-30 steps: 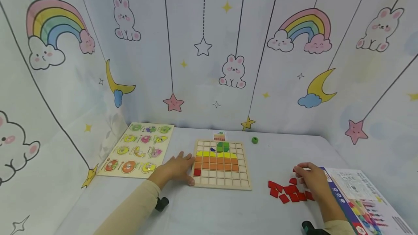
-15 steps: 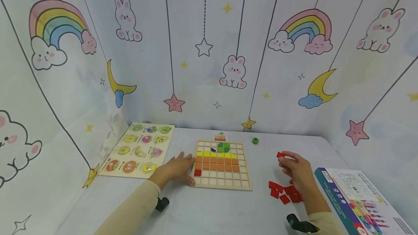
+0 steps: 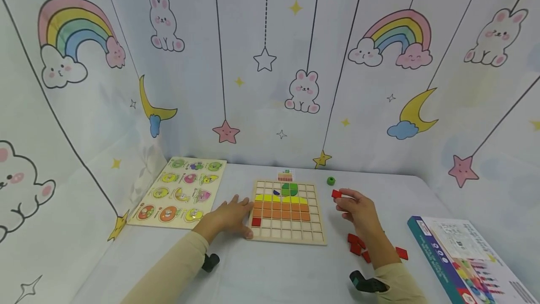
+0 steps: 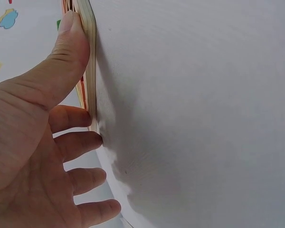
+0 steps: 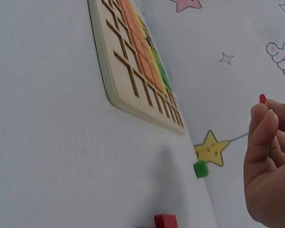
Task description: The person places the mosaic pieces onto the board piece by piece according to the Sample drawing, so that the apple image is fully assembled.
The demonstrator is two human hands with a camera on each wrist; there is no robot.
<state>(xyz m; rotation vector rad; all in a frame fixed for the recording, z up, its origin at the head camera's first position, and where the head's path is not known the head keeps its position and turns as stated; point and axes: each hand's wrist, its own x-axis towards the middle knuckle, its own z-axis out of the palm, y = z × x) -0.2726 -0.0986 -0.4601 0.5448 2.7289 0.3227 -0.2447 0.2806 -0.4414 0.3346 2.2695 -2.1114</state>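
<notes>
Your right hand point(image 3: 359, 210) pinches a red tile point(image 3: 336, 193) between its fingers, up over the worktop point(image 3: 295, 271), just right of the wooden grid board point(image 3: 291, 235). Your left hand point(image 3: 226, 218) touches the board's left edge with its fingers spread apart.

Left hand point(image 3: 229, 217) touching gridded board point(image 3: 285, 225), right hand point(image 3: 359, 211) pinching red tile point(image 3: 336, 193)
</notes>
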